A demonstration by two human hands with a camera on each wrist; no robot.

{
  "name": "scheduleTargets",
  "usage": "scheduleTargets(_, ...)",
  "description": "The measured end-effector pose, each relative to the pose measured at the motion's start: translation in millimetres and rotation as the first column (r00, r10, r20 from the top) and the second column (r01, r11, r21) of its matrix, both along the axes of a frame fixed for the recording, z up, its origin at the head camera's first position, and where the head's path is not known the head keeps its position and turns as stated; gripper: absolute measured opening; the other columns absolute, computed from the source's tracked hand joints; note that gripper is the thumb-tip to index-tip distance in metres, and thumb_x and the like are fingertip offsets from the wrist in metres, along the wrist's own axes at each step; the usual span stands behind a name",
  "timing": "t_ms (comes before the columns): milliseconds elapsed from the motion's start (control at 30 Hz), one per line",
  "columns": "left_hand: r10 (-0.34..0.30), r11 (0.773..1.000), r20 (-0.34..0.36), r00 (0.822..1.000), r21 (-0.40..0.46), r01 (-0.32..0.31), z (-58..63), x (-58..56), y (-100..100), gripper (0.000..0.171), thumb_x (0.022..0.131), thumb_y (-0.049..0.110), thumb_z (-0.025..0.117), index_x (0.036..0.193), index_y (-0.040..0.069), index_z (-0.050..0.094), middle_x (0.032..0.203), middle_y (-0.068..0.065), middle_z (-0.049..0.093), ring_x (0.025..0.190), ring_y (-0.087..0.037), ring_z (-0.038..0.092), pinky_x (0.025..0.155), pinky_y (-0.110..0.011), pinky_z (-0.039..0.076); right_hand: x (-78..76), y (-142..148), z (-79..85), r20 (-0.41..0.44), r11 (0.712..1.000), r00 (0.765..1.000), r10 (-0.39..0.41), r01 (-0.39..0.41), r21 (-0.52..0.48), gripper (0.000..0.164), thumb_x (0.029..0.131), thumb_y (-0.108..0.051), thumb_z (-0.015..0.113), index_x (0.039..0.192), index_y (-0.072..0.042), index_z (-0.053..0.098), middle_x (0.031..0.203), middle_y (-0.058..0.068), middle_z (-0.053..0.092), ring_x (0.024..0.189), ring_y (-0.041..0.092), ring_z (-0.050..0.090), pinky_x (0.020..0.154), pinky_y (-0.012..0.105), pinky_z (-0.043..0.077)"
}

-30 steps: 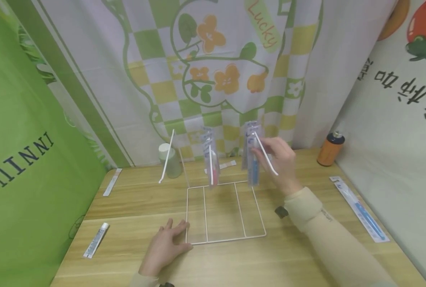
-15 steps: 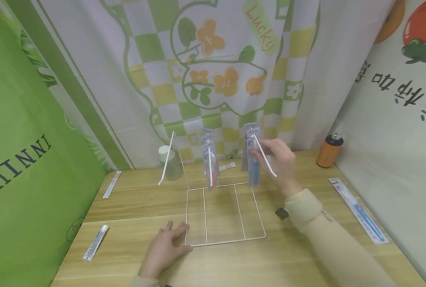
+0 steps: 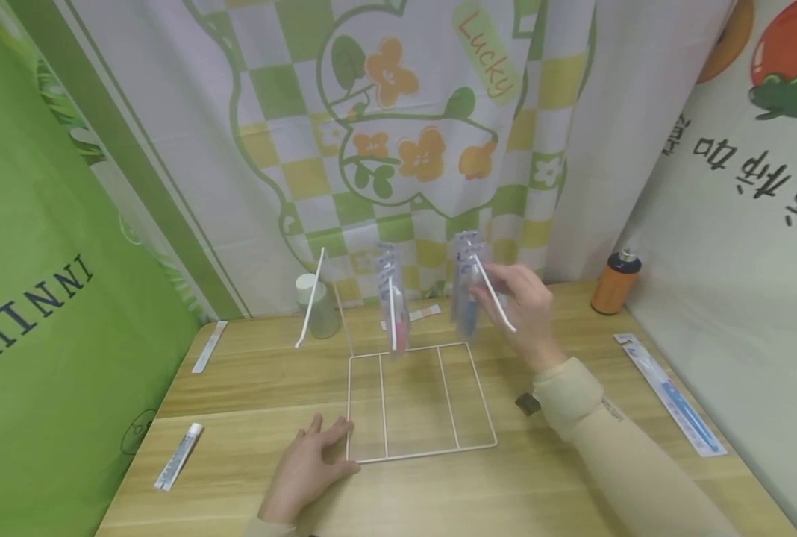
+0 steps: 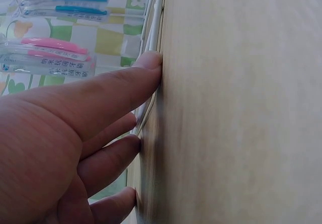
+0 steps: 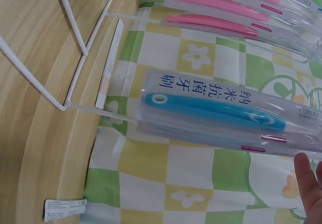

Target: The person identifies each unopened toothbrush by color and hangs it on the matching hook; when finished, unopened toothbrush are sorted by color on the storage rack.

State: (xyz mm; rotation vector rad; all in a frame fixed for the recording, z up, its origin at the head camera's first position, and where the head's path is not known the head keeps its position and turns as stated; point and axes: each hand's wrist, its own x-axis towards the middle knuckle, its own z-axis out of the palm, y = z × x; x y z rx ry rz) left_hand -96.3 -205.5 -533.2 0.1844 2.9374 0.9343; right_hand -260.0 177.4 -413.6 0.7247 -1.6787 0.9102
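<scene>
A white wire rack [image 3: 422,453] stands on the wooden table with long prongs reaching forward. My left hand [image 3: 309,466] has its fingers spread at the base's front left corner; its thumb [image 4: 121,85] rests on the wire in the left wrist view. Blue toothbrushes in clear packs [image 5: 216,110] hang from the right prong [image 3: 495,298]. My right hand [image 3: 522,302] is beside them, fingertips right at the packs' edge in the right wrist view. Pink toothbrushes in packs [image 3: 400,335] hang from the middle prong. The left prong [image 3: 311,302] carries nothing.
A packed blue toothbrush [image 3: 674,399] lies at the right, and an orange bottle [image 3: 616,282] stands behind it. A green bottle [image 3: 322,313] is behind the rack. A small tube [image 3: 178,456] and a thin white packet [image 3: 209,347] lie at the left. Curtains enclose the table.
The front blue toothbrush pack has shifted back along the right prong, closer to the others there. The right hand stays beside it; the left hand keeps its place on the rack.
</scene>
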Motion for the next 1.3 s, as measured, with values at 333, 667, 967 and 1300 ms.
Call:
scheduleTargets(333,-0.011,1.000,-0.023,1.000,0.012,0.012,0.7,-0.2,0.6,0.070,0.080,0.042,0.093,0.142,0.017,0.072,0.153,-0.006,0.062,0.148,-0.060,0.039,0.113,-0.084,0.028,7.2,16.2,-5.8,0.047,0.998,0.997,0.056,-0.053,-0.046,0.034,0.083,0.000,0.089,0.115,0.004,0.078,0.101,0.021,0.075,0.082,0.033,0.074,0.088,0.015,0.060)
scheduleTargets(667,-0.003,1.000,-0.007,1.000,0.006,0.003,-1.3,1.3,-0.1,0.071,0.080,0.044,0.093,0.143,0.019,0.071,0.154,-0.006,0.061,0.145,-0.065,0.038,0.110,-0.086,0.028,20.1,59.2,-22.9,0.203,0.999,0.979,-0.011,0.020,-0.043,0.052,0.068,0.021,0.092,0.116,0.003,0.078,0.098,0.015,0.074,0.093,-0.001,0.065,0.088,0.014,0.059)
scheduleTargets(967,0.000,1.000,-0.007,1.000,0.000,0.000,-1.4,2.0,0.5,0.071,0.081,0.044,0.093,0.143,0.019,0.071,0.154,-0.008,0.061,0.141,-0.071,0.038,0.108,-0.088,0.028,20.7,121.7,-49.1,0.235,0.997,0.969,-0.078,0.078,0.012,0.054,0.067,0.024,0.090,0.116,0.005,0.078,0.097,0.017,0.071,0.093,0.002,0.062,0.085,0.007,0.056)
scheduleTargets(1300,-0.015,1.000,-0.011,1.000,-0.003,0.015,-0.5,-0.2,0.6,0.070,0.081,0.043,0.093,0.143,0.018,0.071,0.153,-0.008,0.062,0.144,-0.066,0.039,0.108,-0.087,0.028,23.4,199.0,-76.4,0.341,0.949,0.887,-0.313,0.277,0.150,0.050,0.075,0.016,0.088,0.120,-0.003,0.079,0.094,0.011,0.071,0.086,0.005,0.059,0.079,0.000,0.046)
